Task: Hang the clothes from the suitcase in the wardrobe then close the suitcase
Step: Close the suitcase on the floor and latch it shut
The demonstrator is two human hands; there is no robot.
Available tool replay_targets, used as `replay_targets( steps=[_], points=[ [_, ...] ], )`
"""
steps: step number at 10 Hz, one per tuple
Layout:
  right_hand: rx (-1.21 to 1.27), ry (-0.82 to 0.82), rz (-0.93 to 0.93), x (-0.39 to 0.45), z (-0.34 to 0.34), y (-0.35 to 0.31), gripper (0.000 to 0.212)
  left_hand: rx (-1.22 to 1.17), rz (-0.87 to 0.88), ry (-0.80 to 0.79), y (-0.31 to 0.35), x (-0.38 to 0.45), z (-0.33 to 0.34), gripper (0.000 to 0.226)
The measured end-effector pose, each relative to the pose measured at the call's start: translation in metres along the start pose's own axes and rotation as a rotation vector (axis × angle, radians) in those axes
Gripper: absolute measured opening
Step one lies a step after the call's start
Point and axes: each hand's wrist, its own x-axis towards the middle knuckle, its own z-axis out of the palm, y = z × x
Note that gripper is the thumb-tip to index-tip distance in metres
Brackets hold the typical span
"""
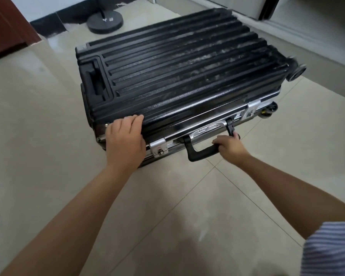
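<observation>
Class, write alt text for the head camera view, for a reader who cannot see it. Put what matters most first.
A black ribbed suitcase lies flat and closed on a tiled floor. The person's right hand holds its side handle in a curled grip, while the left hand rests on the near corner of the lid. Two silver latches flank the handle, and a round black stand base sits behind.

Soft, even daylight fills the room, brightest at the far right. The pale floor tiles [48,136] carry a dull sheen at far left. The black suitcase [177,72] shows streaky glare along its ribs. Shadows are faint and diffuse. The far-right wheel [298,70] looks smeared, perhaps motion blur. Straight lines bow toward the edges.
</observation>
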Motion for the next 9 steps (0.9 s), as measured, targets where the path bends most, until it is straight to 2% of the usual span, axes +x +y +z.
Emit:
replay_targets(
  steps=[1,2,3,4,5,6,7,9],
  points=[
    [0.263,0.347,0.148,0.014,-0.021,-0.006,0.026,-0.054,0.009,-0.059,0.000,0.022,-0.010,0.030],
    [0.442,0.511,0.254,0.031,-0.039,-0.005,0.026,-0.023,0.112,-0.170,0.001,0.041,-0.010,0.028],
    [0.568,0.646,0.364,0.043,-0.042,0.003,0.025,-0.044,0.179,-0.279,0.006,0.053,-0.006,0.041],
    [0.836,0.724,0.650,0.050,-0.043,0.019,0.034,-0.085,0.179,-0.394,0.019,0.068,0.002,0.055],
    [1.221,0.506,0.827,0.051,-0.041,0.035,0.033,-0.076,0.196,-0.415,0.023,0.075,0.012,0.063],
    [1.354,0.386,0.750,0.052,-0.040,0.037,0.039,-0.055,0.237,-0.398,0.025,0.078,0.017,0.060],
    [1.458,0.449,0.772,0.060,-0.036,0.042,0.042,-0.025,0.278,-0.355,0.026,0.078,0.021,0.067],
    [1.343,0.455,0.763,0.070,-0.023,0.048,0.042,0.009,0.324,-0.316,0.022,0.077,0.024,0.072]
  ],
)
